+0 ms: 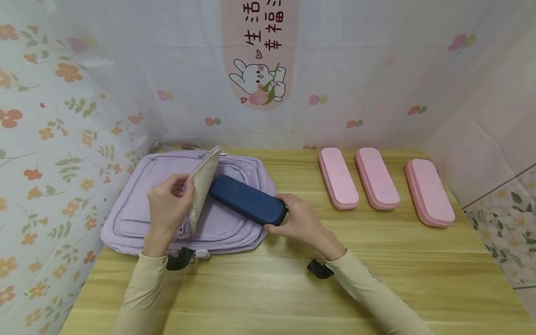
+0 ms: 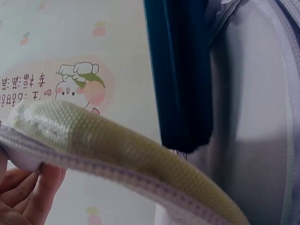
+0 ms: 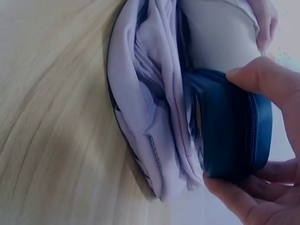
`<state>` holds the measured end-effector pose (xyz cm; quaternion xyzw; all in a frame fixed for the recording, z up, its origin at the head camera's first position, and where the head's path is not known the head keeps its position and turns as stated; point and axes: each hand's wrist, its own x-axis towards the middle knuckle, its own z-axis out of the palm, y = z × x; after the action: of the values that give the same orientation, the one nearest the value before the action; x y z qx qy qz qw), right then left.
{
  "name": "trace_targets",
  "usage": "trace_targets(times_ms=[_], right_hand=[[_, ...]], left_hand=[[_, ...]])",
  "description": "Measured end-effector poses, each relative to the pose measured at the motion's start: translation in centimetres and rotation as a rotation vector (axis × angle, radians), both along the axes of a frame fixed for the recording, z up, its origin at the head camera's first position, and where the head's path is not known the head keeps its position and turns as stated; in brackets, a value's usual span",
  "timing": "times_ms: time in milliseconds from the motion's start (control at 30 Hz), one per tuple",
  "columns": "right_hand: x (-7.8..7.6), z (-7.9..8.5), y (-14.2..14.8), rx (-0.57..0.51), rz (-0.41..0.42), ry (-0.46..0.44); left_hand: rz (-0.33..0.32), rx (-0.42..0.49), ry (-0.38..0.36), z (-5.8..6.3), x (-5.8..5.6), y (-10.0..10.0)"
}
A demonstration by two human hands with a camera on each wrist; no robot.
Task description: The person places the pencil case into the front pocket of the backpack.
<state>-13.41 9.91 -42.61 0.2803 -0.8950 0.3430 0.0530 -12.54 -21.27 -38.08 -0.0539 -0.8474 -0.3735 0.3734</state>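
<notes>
With our left hand (image 1: 168,202) we pinch the raised, cream-lined fabric flap (image 1: 205,181) of the lilac cloth backpack (image 1: 134,197), which lies near the left edge of the wood-grain table (image 1: 268,288); with our right hand (image 1: 302,221) we grip the near end of the long, navy-blue, round-edged case (image 1: 247,199), its far end under the flap. We judge the case light, stiff and slightly slippery, best held across its narrow sides; the flap likely bends easily

Head cam bright, soft shadows; wrist cams dimmer, hazy, partly o.o.f.
</notes>
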Motion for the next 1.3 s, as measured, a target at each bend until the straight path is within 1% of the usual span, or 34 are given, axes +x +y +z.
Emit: trace_targets(times_ms=[133,267,333,467,567,700,800,933,1167,1300], right_hand=[[0.0,-0.2,-0.5,-0.001,0.062,-0.018],[-0.3,-0.1,-1.1,0.005,0.120,-0.037],[-0.8,0.0,-1.5,0.018,0.154,-0.045],[-2.3,0.4,-2.1,0.052,0.228,-0.058],[-3.3,0.7,-2.6,0.079,0.268,-0.066],[-4.0,1.1,-3.5,0.097,0.319,-0.062],[-4.3,1.1,-4.4,0.103,0.360,-0.050],[-4.4,0.9,-5.7,0.130,0.372,-0.067],[-4.4,1.1,-7.5,0.186,0.312,-0.130],[-4.4,0.8,-8.4,0.193,0.301,-0.108]], left_hand=[[-0.002,0.001,0.015,0.2,0.1,-0.1],[-0.006,0.008,0.030,0.4,0.2,0.0],[0.000,0.019,0.032,0.4,0.2,-0.1],[0.020,0.036,0.034,0.4,0.1,-0.1],[0.020,0.044,0.052,0.3,0.0,-0.2],[0.018,0.060,0.091,0.3,-0.1,-0.1],[0.026,0.064,0.114,0.2,-0.1,0.0],[0.047,0.046,0.128,0.2,0.0,0.2],[0.063,0.016,0.109,0.3,0.1,0.1],[0.059,0.026,0.115,0.2,0.0,0.1]])
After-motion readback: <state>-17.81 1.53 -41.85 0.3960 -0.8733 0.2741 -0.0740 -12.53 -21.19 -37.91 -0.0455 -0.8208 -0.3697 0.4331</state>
